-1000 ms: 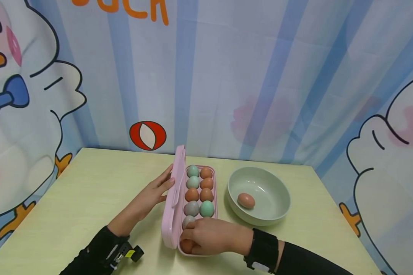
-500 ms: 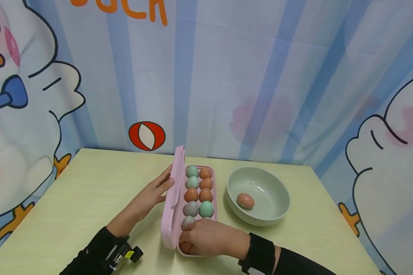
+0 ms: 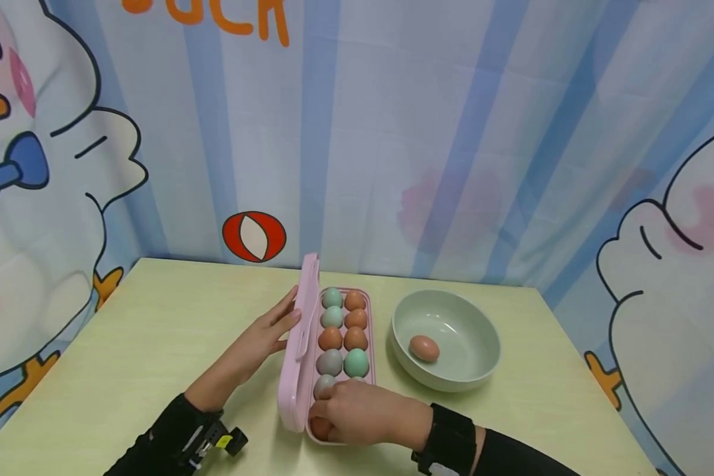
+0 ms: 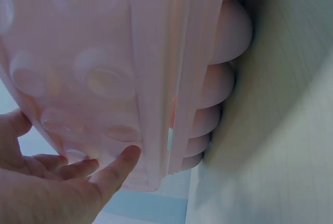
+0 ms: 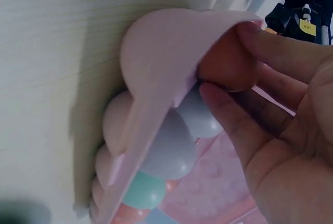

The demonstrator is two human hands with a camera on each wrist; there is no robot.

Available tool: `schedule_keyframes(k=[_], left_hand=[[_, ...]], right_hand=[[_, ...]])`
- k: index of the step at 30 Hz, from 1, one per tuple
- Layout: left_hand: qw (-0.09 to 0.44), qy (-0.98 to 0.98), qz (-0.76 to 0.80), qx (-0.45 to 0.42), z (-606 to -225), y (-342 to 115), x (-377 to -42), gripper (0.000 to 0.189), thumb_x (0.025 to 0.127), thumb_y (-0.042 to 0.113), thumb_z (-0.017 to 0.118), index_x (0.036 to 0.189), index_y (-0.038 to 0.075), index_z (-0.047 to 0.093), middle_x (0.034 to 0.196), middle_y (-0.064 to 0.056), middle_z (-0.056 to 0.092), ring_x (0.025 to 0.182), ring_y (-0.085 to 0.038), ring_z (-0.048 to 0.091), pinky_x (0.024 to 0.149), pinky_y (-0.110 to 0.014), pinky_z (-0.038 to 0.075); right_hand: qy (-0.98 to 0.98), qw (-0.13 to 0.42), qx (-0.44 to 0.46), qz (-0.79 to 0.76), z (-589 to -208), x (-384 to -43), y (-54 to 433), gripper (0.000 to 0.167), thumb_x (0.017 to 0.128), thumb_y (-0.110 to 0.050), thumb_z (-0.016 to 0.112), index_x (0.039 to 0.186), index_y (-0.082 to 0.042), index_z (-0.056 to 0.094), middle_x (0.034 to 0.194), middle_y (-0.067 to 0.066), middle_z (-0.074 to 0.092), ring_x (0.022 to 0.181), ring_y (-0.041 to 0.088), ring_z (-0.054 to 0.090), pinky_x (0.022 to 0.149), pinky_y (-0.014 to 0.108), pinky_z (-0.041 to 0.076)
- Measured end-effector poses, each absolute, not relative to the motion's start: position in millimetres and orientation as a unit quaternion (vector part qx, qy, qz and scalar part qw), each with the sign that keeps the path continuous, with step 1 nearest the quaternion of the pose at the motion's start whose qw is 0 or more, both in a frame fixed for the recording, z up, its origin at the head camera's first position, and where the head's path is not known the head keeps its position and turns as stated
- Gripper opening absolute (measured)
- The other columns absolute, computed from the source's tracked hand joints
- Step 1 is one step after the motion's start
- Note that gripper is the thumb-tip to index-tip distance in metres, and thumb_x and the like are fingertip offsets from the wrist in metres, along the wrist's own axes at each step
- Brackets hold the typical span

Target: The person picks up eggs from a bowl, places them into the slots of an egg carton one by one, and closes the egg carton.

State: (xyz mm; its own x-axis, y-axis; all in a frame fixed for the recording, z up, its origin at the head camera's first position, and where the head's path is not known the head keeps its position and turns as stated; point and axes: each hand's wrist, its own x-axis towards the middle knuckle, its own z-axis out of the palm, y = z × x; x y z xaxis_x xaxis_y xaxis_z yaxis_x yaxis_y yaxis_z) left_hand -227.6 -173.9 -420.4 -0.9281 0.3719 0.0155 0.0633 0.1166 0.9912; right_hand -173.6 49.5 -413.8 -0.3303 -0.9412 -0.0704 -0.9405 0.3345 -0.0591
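Observation:
A pink egg carton (image 3: pixel 371 330) stands lengthwise on the table, its lid (image 3: pixel 296 357) tipped up on the left. My left hand (image 3: pixel 262 337) rests against the lid's outer side with spread, fairly straight fingers, fingertips at its edge. At the carton's near end, my right hand (image 3: pixel 375 413) pinches a brown egg (image 5: pixel 226 60) between thumb and fingers; the egg sits in the end pocket. Grey eggs (image 5: pixel 166 146) lie beside it. Farther back are brown eggs (image 3: pixel 355 338), a green egg (image 3: pixel 356 362) and pale green ones (image 3: pixel 332 297). My right hand hides part of the near pockets.
Right of the carton stands a pale green bowl (image 3: pixel 470 337) with one brown egg (image 3: pixel 424 348) in it. The light table (image 3: pixel 202 297) ends at a striped curtain (image 3: pixel 369 132) with cartoon ducks. My left wrist carries a small camera (image 3: pixel 233 441).
My right hand and wrist have shifted slightly at the carton's near end, still holding the brown egg. The left hand, lid and bowl stay as they were.

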Motion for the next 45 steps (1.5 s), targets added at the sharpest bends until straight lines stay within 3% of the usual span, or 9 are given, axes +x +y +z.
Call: schedule_keyframes(k=[9,20,27,30,34,37,45], left_hand=[[0.123,0.738,0.649,0.142,-421,-174,-227,0.069,0.101,0.048,0.047,0.158,0.034,0.011,0.162,-0.001,0.015,0.144,-0.03,0.025,0.107,-0.057,0.034],[0.12,0.735,0.651,0.148,-421,-174,-228,0.068,0.102,0.046,0.046,0.158,0.032,0.011,0.162,-0.005,0.015,0.143,-0.032,0.026,0.107,-0.057,0.034],[0.117,0.739,0.648,0.143,-421,-174,-228,0.068,0.101,0.047,0.047,0.158,0.035,0.012,0.162,-0.003,0.015,0.144,-0.032,0.026,0.106,-0.057,0.035],[0.117,0.739,0.648,0.144,-421,-174,-228,0.067,0.101,0.047,0.047,0.157,0.036,0.013,0.162,-0.002,0.015,0.144,-0.031,0.025,0.106,-0.057,0.035],[0.115,0.739,0.647,0.146,-420,-174,-228,0.067,0.101,0.047,0.047,0.158,0.035,0.012,0.162,-0.002,0.015,0.144,-0.031,0.025,0.106,-0.056,0.036],[0.114,0.739,0.646,0.151,-421,-174,-228,0.067,0.102,0.047,0.046,0.158,0.033,0.011,0.163,-0.004,0.013,0.144,-0.032,0.024,0.106,-0.057,0.035],[0.117,0.734,0.652,0.15,-422,-174,-228,0.067,0.102,0.046,0.046,0.158,0.033,0.011,0.163,-0.003,0.014,0.144,-0.031,0.024,0.107,-0.056,0.035]], right_hand=[[0.808,0.052,-0.585,-0.042,-412,-176,54,0.022,0.091,-0.023,0.071,0.113,-0.017,0.067,0.093,-0.013,0.06,0.08,-0.004,0.048,0.074,0.005,0.04],[0.816,-0.02,-0.575,-0.057,-394,-189,73,0.017,0.092,-0.024,0.07,0.107,-0.017,0.069,0.098,-0.008,0.065,0.089,0.001,0.056,0.079,0.011,0.045],[0.848,-0.033,-0.527,-0.045,-379,-197,98,0.03,0.093,-0.027,0.07,0.12,-0.015,0.064,0.111,-0.003,0.062,0.098,0.011,0.056,0.081,0.023,0.049],[0.865,-0.048,-0.498,-0.036,-376,-199,110,0.041,0.093,-0.036,0.068,0.129,-0.018,0.06,0.123,-0.003,0.059,0.107,0.015,0.056,0.072,0.026,0.053],[0.88,-0.054,-0.47,-0.046,-374,-206,125,0.055,0.092,-0.045,0.066,0.139,-0.022,0.052,0.139,0.0,0.051,0.125,0.02,0.049,0.085,0.035,0.054],[0.888,-0.05,-0.454,-0.054,-374,-213,133,0.064,0.09,-0.049,0.065,0.145,-0.022,0.046,0.145,0.005,0.045,0.131,0.026,0.045,0.103,0.043,0.044],[0.911,-0.04,-0.406,-0.057,-374,-227,156,0.073,0.09,-0.056,0.059,0.15,-0.019,0.041,0.149,0.014,0.04,0.13,0.036,0.044,0.102,0.049,0.043]])
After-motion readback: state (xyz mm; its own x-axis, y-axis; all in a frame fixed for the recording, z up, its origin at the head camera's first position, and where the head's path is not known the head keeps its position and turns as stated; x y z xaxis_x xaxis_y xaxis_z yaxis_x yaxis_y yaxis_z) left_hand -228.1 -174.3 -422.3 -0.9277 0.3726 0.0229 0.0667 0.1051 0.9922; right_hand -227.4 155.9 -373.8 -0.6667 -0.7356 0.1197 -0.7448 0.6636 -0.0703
